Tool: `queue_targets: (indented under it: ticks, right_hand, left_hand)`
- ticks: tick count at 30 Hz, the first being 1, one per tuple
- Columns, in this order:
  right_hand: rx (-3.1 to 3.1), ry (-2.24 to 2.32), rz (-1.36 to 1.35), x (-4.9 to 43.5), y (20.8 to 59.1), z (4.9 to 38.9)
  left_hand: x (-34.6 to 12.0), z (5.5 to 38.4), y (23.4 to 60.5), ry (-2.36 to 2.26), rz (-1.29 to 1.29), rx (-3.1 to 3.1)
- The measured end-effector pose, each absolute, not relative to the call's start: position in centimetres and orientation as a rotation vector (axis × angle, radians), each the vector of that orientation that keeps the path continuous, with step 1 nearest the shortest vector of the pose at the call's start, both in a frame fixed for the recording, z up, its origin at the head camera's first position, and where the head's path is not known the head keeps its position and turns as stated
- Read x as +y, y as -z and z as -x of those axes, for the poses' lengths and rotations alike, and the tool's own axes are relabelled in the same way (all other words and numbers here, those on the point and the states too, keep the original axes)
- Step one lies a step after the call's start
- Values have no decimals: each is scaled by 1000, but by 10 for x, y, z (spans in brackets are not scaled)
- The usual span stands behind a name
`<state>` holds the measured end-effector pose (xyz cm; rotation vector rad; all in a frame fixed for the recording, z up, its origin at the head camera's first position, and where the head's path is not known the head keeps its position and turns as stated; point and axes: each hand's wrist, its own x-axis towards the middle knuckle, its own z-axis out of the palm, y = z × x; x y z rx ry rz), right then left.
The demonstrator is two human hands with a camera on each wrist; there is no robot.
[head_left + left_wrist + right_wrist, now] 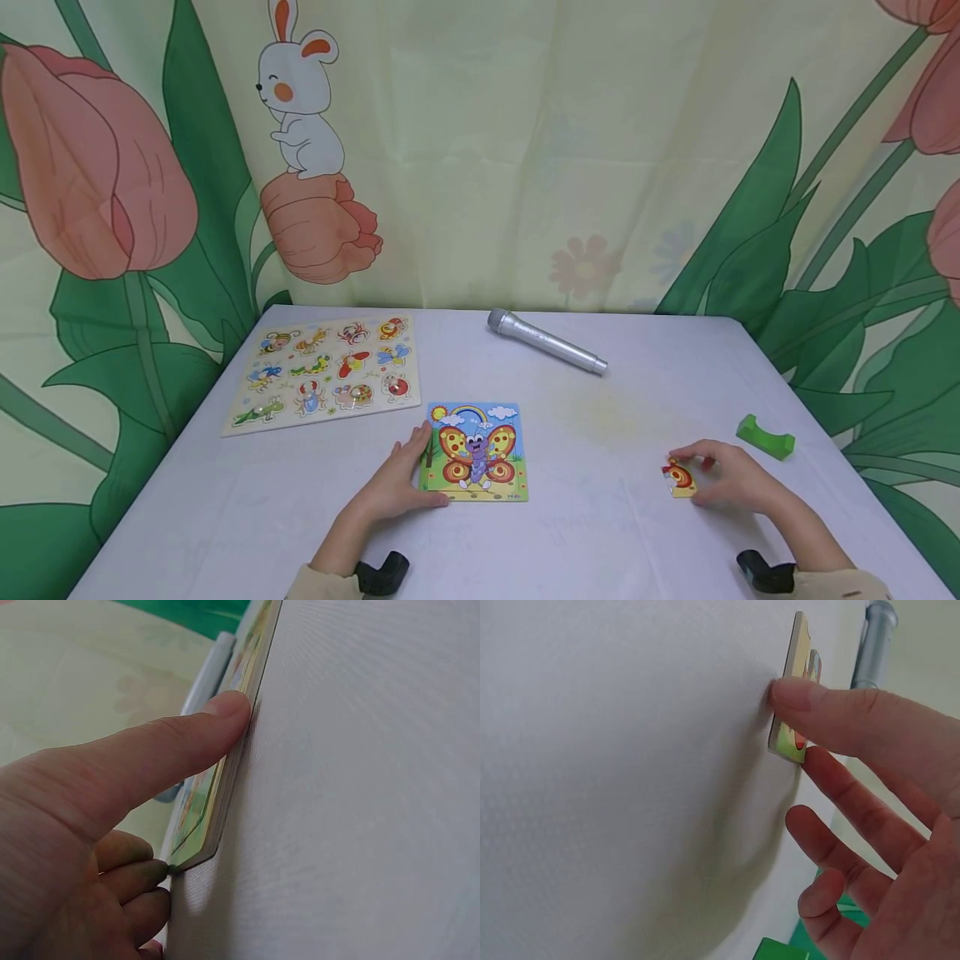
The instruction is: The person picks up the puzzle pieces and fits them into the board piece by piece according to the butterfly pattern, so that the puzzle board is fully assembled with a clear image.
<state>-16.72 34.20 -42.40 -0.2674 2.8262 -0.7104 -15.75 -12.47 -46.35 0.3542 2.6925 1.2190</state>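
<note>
A square butterfly puzzle (477,454) lies on the table at centre, its picture face up. My left hand (397,479) holds its near left corner. In the left wrist view the thumb (225,712) touches the puzzle's edge, with the other fingers bent by the corner. Further right, my right hand (731,477) grips small puzzle pieces (681,481) with a red and yellow pattern. In the right wrist view the thumb (799,694) lies across these pieces (786,742), which appear stacked and tilted; the lower fingers are loosely bent.
A larger insect puzzle board (322,375) lies at the back left. Behind the butterfly puzzle is a silver microphone (547,342), near the table's far edge. A green arched block (765,437) sits beyond my right hand. A printed curtain (480,167) hangs behind the table.
</note>
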Motion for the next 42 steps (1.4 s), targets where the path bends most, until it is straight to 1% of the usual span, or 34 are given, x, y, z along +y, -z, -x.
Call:
queue_targets:
  ticks: [12, 20, 23, 28, 34, 42]
  right_hand:
    - [2867, 696, 297, 338, 426, 163]
    - [2894, 721, 323, 321, 428, 165]
    - [2884, 759, 378, 310, 426, 167]
    - [2848, 821, 541, 285, 423, 174]
    - [2805, 858, 715, 246, 422, 181]
    - [2728, 892, 882, 198, 423, 187]
  left_hand:
    - [-124, 157, 464, -1218, -336, 2694]
    - [-125, 158, 466, -1213, -344, 2700]
    - [-126, 159, 467, -1208, -347, 2700]
    - [-125, 158, 466, -1207, -339, 2695]
    - [-125, 158, 465, -1214, -333, 2694]
    - [-125, 158, 464, -1219, -353, 2691]
